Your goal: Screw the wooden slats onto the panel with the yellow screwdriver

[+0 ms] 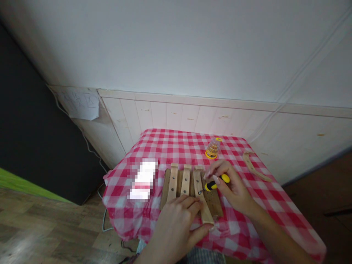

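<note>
My right hand (231, 185) is closed on a yellow-and-black screwdriver (211, 186). Its shaft slants left to a screw in the rightmost light wooden strip (197, 179). My left hand (176, 223) presses over the lower part of the strips, thumb against the near end of the rightmost one. This strip bends outward towards its near end. Two more strips, the middle one (186, 179) and the left one (173, 179), lie beside it, each with two dark screw heads visible. All three rest on a brown wooden board (214, 201); my left hand hides part of it.
A clear, yellow-based bit case (212, 149) stands behind my right hand. A loose curved wooden strip (254, 168) lies at the right edge of the red-and-white checked tablecloth (176, 141). A blurred-out white rectangle (144, 178) lies left. A wall (176, 113) stands behind the table.
</note>
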### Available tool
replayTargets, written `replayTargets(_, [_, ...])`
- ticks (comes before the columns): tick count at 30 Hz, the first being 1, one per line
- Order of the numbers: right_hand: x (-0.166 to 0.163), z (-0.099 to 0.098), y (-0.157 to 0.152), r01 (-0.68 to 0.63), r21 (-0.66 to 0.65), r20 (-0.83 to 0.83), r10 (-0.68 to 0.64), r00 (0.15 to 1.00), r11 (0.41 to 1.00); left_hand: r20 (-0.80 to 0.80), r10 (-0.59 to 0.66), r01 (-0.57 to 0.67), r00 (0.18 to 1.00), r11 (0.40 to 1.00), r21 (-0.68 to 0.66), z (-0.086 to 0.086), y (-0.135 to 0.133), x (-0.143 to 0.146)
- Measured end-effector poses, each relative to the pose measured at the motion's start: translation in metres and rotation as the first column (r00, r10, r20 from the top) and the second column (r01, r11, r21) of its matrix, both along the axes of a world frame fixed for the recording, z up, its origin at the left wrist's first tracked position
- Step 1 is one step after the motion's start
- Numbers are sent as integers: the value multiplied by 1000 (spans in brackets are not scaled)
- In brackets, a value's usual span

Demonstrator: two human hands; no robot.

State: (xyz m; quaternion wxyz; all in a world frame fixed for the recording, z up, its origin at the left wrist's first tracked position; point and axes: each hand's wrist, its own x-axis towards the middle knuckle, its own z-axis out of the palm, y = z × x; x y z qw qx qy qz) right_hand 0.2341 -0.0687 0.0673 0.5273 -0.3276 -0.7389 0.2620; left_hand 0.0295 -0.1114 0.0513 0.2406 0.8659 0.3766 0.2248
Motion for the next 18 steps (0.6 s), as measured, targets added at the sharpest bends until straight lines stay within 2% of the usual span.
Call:
replayTargets(8, [-19, -9, -3, -162, -241, -237, 104, 966, 957, 10, 6, -6, 1000, 1000, -9, 0, 0, 0])
replayTargets(11, [-24, -9, -1, -261, -309, -373, 136, 918, 914, 16, 6, -5, 1000, 1000, -7, 0, 0, 0])
replayTargets(13, [-24, -6, -1, -357, -354, -436, 185, 880, 865, 22, 4, -4, 1000, 1000, -2, 0, 0, 0])
replayTargets(16, [-19, -2, -2, -419, -414, -440, 226, 869, 808, 25, 9, -10, 1000, 1000, 5, 0, -1, 0])
replayTargets(18, [-13, -2, -1, -374, -413, -373, 220, 901, 830, 25, 11, -11, 1000, 1000, 4, 0, -1, 0])
